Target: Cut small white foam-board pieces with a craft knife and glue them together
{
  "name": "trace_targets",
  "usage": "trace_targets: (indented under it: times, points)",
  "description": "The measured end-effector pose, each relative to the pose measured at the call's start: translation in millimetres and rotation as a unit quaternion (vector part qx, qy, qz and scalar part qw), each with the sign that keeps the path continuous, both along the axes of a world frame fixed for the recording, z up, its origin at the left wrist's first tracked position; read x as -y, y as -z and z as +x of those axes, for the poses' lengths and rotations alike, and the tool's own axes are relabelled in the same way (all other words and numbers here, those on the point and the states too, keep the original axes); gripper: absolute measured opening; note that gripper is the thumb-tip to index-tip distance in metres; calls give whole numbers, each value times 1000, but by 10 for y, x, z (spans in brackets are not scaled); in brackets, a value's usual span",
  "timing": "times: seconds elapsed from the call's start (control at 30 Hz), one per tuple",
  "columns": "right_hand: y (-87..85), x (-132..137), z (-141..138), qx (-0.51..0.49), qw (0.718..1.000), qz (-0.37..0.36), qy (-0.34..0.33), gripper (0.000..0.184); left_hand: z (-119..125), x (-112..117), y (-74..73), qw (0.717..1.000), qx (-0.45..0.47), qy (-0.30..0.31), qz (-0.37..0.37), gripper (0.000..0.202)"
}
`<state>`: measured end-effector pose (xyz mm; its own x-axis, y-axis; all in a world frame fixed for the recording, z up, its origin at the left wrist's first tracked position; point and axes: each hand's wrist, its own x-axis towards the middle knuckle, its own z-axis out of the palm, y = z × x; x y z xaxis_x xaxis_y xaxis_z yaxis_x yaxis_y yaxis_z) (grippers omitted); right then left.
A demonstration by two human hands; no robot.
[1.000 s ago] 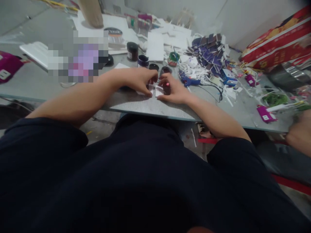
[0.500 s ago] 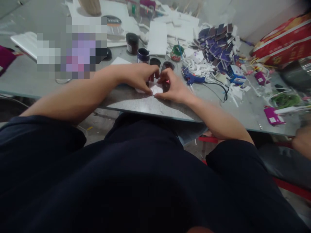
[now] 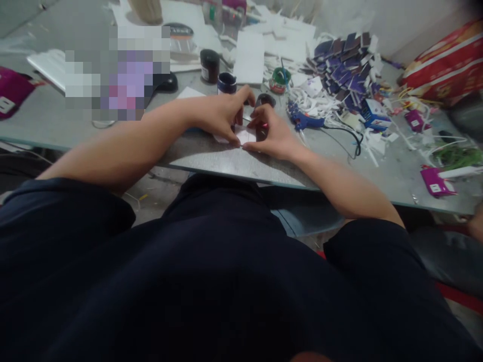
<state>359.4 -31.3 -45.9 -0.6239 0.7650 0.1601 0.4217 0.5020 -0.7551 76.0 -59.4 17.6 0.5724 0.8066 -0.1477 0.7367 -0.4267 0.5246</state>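
Observation:
Near the table's front edge, a small flat white piece (image 3: 247, 134), like card or foam board, is between my two hands. My left hand (image 3: 223, 116) has its thumb at the near left edge of the piece; its forefinger is arched above the far side. With thumb and bent fingers, my right hand (image 3: 274, 131) pinches the right part of the piece. Fingers partly hide it. Just beyond the hands stand a dark blue paint jar (image 3: 227, 84) and a dark open jar (image 3: 265, 100). A white sheet (image 3: 190, 93) lies beside my left wrist.
A blue glue gun (image 3: 307, 120) with a black cord lies right of my hands, beside white scraps and a heap of purple-painted pieces (image 3: 341, 70). Farther back are a green paint jar (image 3: 279, 80), a black jar (image 3: 210, 65) and white boards (image 3: 249, 58). Another person's arm (image 3: 476, 223) shows far right.
My left forefinger has lifted a little away from the piece. The view has shifted slightly, and the other person's arm at right shows less. My right hand keeps its pinch.

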Motion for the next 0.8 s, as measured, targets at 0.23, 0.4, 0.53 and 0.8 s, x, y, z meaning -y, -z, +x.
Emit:
trace_targets:
  times: [0.23,0.4,0.53,0.8]
  points:
    - [77,-41,14,2,1000,30,-2,96,-17,-64,106,998,-29,13,48,139]
    - [118,-64,29,7,998,62,4,107,-29,-107,150,998,-26,14,63,134]
    - [100,-85,53,40,996,77,11,92,-15,-85,104,998,-21,11,56,123]
    - [-10,-76,114,76,989,122,-38,49,-5,-21,74,996,-42,24,78,102]
